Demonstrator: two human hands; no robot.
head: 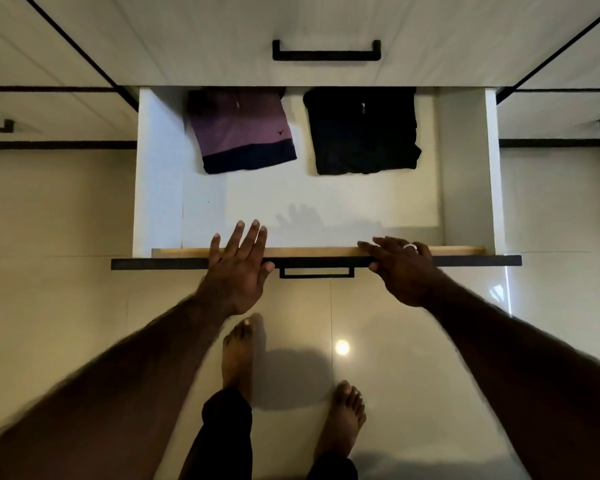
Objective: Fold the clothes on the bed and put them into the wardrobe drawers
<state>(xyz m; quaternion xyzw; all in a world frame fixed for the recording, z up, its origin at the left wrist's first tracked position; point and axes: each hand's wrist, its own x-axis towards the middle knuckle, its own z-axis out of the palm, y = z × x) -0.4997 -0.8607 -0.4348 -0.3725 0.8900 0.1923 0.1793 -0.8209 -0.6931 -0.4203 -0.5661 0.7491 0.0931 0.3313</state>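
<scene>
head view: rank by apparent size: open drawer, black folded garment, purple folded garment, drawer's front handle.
1. open drawer
2-3. black folded garment and purple folded garment: look alike, and both are partly hidden under the drawer above, so no ranking.
4. drawer's front handle, smallest.

Open drawer (pixel 201 216): purple shirt (pixel 241 133), black shirt (pixel 362 133).

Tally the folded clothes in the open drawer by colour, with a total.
Purple garment with a dark band: 1
Black garment: 1
Total in the open drawer: 2
</scene>
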